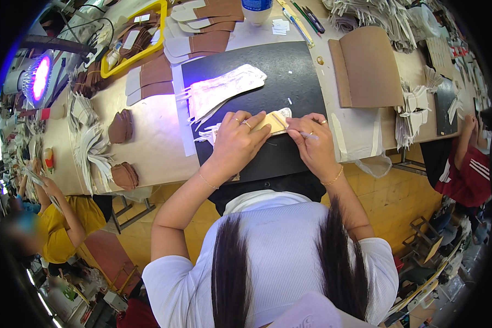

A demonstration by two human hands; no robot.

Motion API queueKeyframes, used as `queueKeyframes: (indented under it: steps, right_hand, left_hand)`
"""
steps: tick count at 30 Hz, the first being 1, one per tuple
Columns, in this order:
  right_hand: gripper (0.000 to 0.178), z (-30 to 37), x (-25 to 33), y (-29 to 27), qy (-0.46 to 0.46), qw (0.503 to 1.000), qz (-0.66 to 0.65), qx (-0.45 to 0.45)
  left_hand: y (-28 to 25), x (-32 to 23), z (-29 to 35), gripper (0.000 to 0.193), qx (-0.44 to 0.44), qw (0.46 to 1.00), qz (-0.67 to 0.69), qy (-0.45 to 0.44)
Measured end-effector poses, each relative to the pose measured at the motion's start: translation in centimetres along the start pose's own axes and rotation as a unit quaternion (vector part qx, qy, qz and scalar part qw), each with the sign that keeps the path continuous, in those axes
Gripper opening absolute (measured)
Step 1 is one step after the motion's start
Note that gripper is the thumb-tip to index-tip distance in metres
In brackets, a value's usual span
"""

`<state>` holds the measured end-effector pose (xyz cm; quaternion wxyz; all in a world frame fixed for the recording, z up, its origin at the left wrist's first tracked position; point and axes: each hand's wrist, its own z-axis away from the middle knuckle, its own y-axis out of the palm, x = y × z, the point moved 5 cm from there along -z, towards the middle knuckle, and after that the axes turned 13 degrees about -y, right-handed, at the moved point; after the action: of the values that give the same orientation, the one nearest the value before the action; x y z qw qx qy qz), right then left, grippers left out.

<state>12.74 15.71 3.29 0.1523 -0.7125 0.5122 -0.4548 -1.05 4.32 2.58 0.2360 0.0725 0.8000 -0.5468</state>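
Observation:
My left hand [239, 136] lies with its fingers spread, pressing a flat cream-yellow piece [273, 123] down on a white fabric piece [285, 112] on the black mat [298, 68]. My right hand [315, 141] is closed in a pinch around a slim pale pen [310, 135]. Its tip is hidden by my fingers, close to the cream-yellow piece's right edge. Beyond my hands, a stack of white glove-shaped fabric pieces [229, 87] is lit by a purplish glow. More white strips show beside my left wrist, partly under the hand.
A glowing lamp [38, 79] stands at left, near a yellow basket [161, 33] of brown pieces. Brown-and-white pieces [202, 44] lie behind the mat, with a bottle [256, 10]. A brown folder [369, 68] and white bundles [413, 112] are at right. Other people work on both sides.

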Motion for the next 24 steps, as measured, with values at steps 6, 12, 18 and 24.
queueKeyframes:
  steps: [6, 12, 18, 24]
  right_hand:
    - [0.019, 0.8, -0.3, -0.4, 0.014, 0.993, -0.072, -0.089]
    - [0.019, 1.2, -0.7, -0.4, 0.073, 0.979, -0.128, -0.139]
    - [0.027, 2.0, -1.0, 0.5, 0.115, 0.971, -0.179, -0.111]
    - [0.028, 2.0, -1.0, 0.8, 0.104, 0.981, -0.147, -0.073]
  left_hand:
    - [-0.3, -0.3, -0.2, 0.019, -0.01, 1.0, 0.008, 0.0]
    - [-0.9, 0.2, -0.3, 0.026, -0.016, 0.996, 0.082, -0.01]
    - [-1.0, 2.1, -0.4, 0.025, 0.015, 0.979, 0.175, -0.105]
    - [-4.9, 4.8, -1.0, 0.026, -0.015, 0.971, 0.158, -0.181]
